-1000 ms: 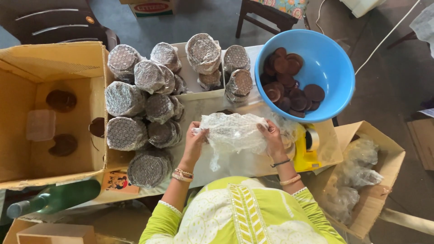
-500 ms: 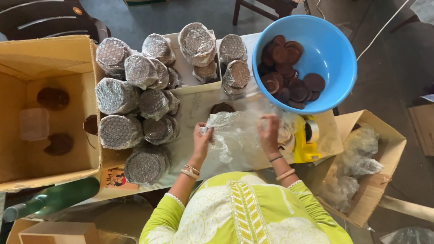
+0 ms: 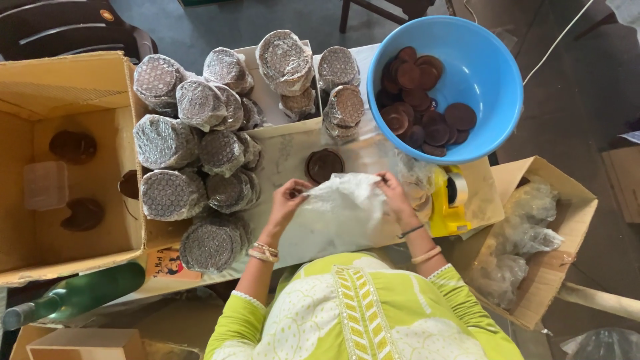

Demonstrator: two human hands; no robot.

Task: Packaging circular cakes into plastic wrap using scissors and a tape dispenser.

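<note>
I hold a clear plastic bag (image 3: 341,210) by its upper edge over the table. My left hand (image 3: 288,198) pinches its left corner and my right hand (image 3: 393,193) pinches its right corner. Just beyond the bag a stack of brown round discs (image 3: 324,165) stands on the table. A blue bowl (image 3: 497,73) at the far right holds several loose brown discs (image 3: 420,107). Many wrapped stacks of discs (image 3: 200,147) lie to the left of my hands.
An open cardboard box (image 3: 40,87) at the left holds a few discs and a clear container (image 3: 44,185). A yellow tape dispenser (image 3: 448,200) sits right of my right hand. A box of plastic bags (image 3: 533,233) stands at the right. A green bottle (image 3: 80,293) lies lower left.
My hands have drawn the bag nearer to me and lower, so the stack of brown discs behind it now shows fully.
</note>
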